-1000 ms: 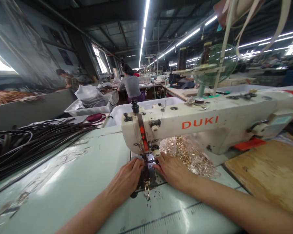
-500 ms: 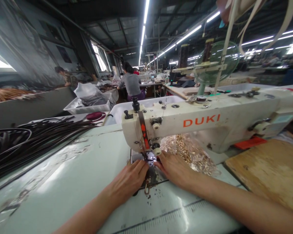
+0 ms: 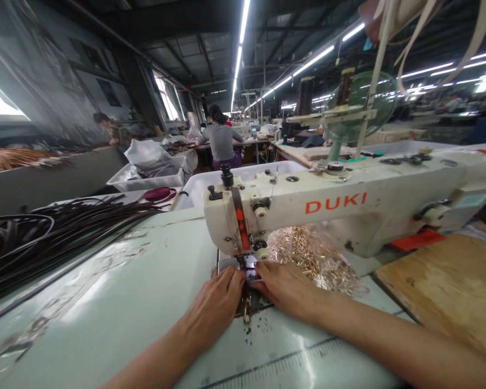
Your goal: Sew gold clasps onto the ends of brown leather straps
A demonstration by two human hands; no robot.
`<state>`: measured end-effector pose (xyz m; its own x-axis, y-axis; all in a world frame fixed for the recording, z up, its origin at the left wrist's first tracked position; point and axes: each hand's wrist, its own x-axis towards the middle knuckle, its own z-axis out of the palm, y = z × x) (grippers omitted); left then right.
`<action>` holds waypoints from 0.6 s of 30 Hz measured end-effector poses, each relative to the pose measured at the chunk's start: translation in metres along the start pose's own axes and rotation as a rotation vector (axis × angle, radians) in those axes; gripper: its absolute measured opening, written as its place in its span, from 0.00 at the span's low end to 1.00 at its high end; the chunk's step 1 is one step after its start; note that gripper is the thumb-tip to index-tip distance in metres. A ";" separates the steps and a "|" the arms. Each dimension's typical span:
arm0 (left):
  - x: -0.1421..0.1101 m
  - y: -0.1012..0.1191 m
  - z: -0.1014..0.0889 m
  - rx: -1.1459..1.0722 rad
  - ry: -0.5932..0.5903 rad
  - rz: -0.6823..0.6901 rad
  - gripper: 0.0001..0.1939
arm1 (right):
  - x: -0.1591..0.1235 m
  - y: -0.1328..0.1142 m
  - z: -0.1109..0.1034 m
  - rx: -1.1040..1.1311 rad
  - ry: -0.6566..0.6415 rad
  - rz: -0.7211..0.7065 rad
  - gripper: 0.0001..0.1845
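A white DUKI sewing machine (image 3: 340, 208) stands on the pale green table (image 3: 117, 302). A narrow dark strap (image 3: 248, 292) with a gold clasp (image 3: 247, 314) at its near end lies under the presser foot (image 3: 249, 262). My left hand (image 3: 216, 305) presses on the strap from the left, fingers together beside the foot. My right hand (image 3: 287, 289) holds the strap down from the right, fingertips at the needle. Most of the strap is hidden between the two hands.
A clear bag of gold metal clasps (image 3: 316, 256) lies behind my right hand. Dark straps (image 3: 52, 232) are piled at the left. A wooden board (image 3: 449, 281) lies at the right. White bins (image 3: 154, 175), a green fan (image 3: 358, 108) and seated workers are farther back.
The strap has slid away from me under the foot, so the gold clasp sits closer to the needle. Both hands have followed it slightly forward.
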<state>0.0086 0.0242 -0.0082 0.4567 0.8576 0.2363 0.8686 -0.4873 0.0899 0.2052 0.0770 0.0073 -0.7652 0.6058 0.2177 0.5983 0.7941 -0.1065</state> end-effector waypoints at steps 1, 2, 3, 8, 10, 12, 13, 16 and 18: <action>0.000 -0.001 0.001 0.036 0.001 0.018 0.09 | 0.001 0.000 0.001 -0.012 0.004 -0.009 0.12; -0.001 -0.001 0.002 0.070 0.008 0.034 0.09 | 0.001 -0.001 0.002 -0.021 0.007 -0.016 0.13; -0.001 -0.001 0.003 0.100 0.016 0.052 0.09 | 0.002 -0.001 0.003 -0.027 0.007 -0.024 0.13; 0.001 0.001 0.003 0.126 0.057 0.111 0.10 | 0.002 -0.001 0.010 -0.059 0.007 -0.071 0.12; 0.000 0.001 -0.003 0.009 0.093 0.088 0.09 | 0.001 0.000 0.011 -0.050 0.030 -0.076 0.12; -0.005 0.000 -0.012 -0.168 0.164 0.086 0.07 | 0.001 0.001 0.011 -0.021 0.069 -0.020 0.13; -0.008 -0.002 -0.017 -0.255 0.202 0.110 0.06 | 0.001 0.003 0.010 0.006 0.095 0.029 0.13; -0.019 -0.009 -0.027 -0.423 0.260 0.280 0.08 | 0.001 0.007 0.007 0.159 0.191 0.181 0.11; -0.022 -0.014 -0.027 -0.440 0.285 0.334 0.11 | 0.001 0.009 0.004 0.253 0.228 0.228 0.09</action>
<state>-0.0187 0.0075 0.0116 0.5682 0.5990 0.5643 0.4993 -0.7960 0.3422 0.2085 0.0846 0.0031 -0.5301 0.7642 0.3674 0.6478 0.6446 -0.4060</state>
